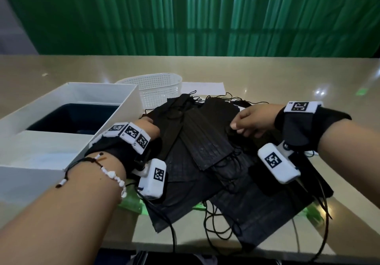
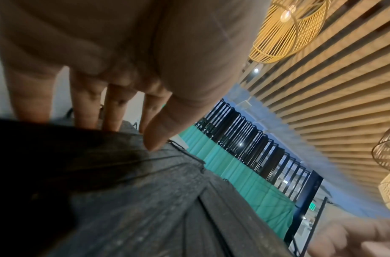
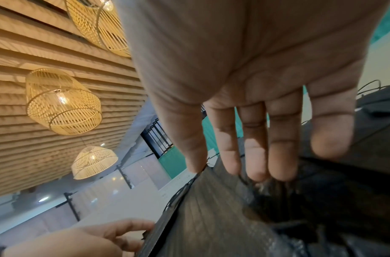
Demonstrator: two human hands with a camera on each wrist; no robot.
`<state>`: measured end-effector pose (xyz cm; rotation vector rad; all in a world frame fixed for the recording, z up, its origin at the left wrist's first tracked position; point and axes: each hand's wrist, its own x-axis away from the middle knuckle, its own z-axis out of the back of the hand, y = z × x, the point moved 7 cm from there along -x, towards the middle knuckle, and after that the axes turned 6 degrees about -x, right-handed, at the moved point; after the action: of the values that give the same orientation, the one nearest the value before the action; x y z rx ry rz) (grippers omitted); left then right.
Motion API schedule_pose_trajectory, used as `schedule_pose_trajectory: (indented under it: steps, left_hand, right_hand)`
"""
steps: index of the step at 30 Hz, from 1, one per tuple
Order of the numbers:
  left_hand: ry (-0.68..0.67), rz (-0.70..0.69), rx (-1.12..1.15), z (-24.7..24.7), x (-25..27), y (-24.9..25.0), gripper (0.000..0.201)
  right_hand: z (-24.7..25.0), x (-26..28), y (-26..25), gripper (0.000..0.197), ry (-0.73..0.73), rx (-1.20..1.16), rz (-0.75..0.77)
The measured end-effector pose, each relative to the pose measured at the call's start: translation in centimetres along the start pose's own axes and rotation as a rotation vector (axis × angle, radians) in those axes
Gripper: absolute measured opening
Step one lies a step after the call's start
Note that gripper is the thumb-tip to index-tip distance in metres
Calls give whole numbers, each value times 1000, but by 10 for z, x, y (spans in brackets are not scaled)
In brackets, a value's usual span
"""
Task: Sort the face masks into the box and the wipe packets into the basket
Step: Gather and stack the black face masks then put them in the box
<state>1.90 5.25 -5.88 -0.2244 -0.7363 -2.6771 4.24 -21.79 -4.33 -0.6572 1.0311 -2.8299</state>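
**Worktop, room and hand positions at the mask pile**

Surface: the worktop [image 1: 267, 75] is a glossy beige slab. A green pleated curtain [image 1: 205, 13] hangs behind it. The wrist views show a slatted wooden ceiling [image 3: 35, 52] with woven cage lamps [image 3: 62, 101].

Landmark: the pile of black face masks [image 1: 205, 151] lies at the centre of the worktop, ear loops trailing off its near edge. The white box [image 1: 115, 116] stands just left of the pile. The white perforated basket [image 1: 156, 87] stands behind the pile, beside the box. Green wipe packets [image 1: 133, 205] show only as slivers under the pile's near edge.

Left hand [image 1: 148, 129]: it lies at the pile's left edge, fingers [image 2: 84, 104] extended downward past that edge and thumb tip resting on the pleated top surface. No closed grip is visible.

Right hand [image 1: 253, 120]: it lies over the pile's right side, palm down, fingers [image 3: 255, 156] straight and slightly spread, tips touching the mask fabric. It grips nothing.
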Motion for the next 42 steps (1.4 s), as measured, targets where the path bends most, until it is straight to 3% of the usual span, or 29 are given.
schedule_pose_trajectory:
  steps: [8, 9, 12, 18, 22, 25, 29, 31, 35, 39, 42]
  left_hand:
    - [42, -19, -3, -7, 0, -9, 60]
    - [38, -37, 9, -5, -1, -8, 55]
    - [41, -97, 116, 4, -3, -2, 12]
    - [-55, -195, 610, 15, -5, 16, 16]
    - [-154, -151, 998, 3, -1, 24, 18]
    - [-174, -88, 978, -15, -6, 13, 20]
    - [-193, -70, 931, -33, -6, 0, 22]
    - [-189, -91, 977, -33, -4, 0, 23]
    - [-172, -185, 1071, -20, -2, 16, 22]
    - [-200, -269, 1186, -11, 4, 35, 25]
    - [-226, -283, 1213, -13, 10, 42, 28]
  right_hand:
    - [-30, -15, -15, 18, -9, 79, 21]
    - [-31, -17, -16, 18, 8, 77, 18]
    - [-33, -22, -21, 19, 45, 91, 12]
    - [-41, -26, -19, 20, 15, 109, -9]
    - [-44, -28, -23, 25, 31, 65, -4]
    - [-47, -28, -29, 39, 8, 64, 8]
    - [-50, -30, -31, 26, 10, 58, 60]
    - [-42, -29, -33, 34, 66, 30, 113]
    - [-9, -21, -36, 6, 266, 19, 211]
    - [23, -20, -23, 27, 401, -220, 190]
    - [36, -15, -13, 36, 415, -426, 206]
